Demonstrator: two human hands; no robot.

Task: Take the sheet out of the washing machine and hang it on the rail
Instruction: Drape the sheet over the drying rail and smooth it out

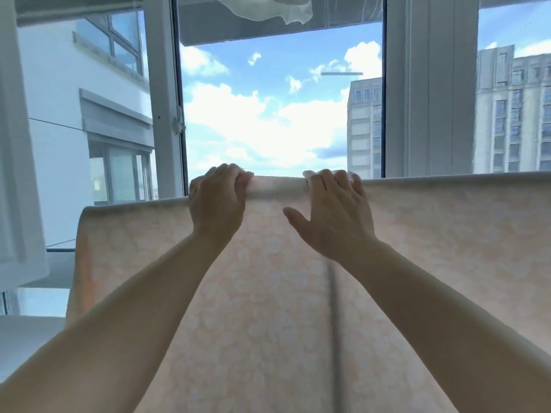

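A pale peach patterned sheet point(268, 293) is seen draped over a horizontal line across the middle of the frame, filling the lower centre and right. The rail itself is hidden under the fold, so it cannot be made out. The sheet's top edge sits lower at the left of the frame and is raised between the hands.

The left hand point(217, 201) is placed at frame centre-left on the top fold, fingers curled over the edge and gripping the sheet. The right hand point(334, 213) is placed just right of centre; its fingers are curled over the same fold while the thumb is spread out flat against the cloth, pointing left. Whether the right fingers actually clamp the fabric cannot be told for sure, but they hook over it. Both bare forearms are seen reaching up from the bottom corners.

A dark vertical line point(332, 308) is seen through the sheet below the right hand.

Behind, a window frame point(167, 99) is seen upper centre-left, blue sky with clouds in the middle, tall buildings point(512, 114) at upper right. A thin white cloth point(283, 8) hangs at the top centre edge.
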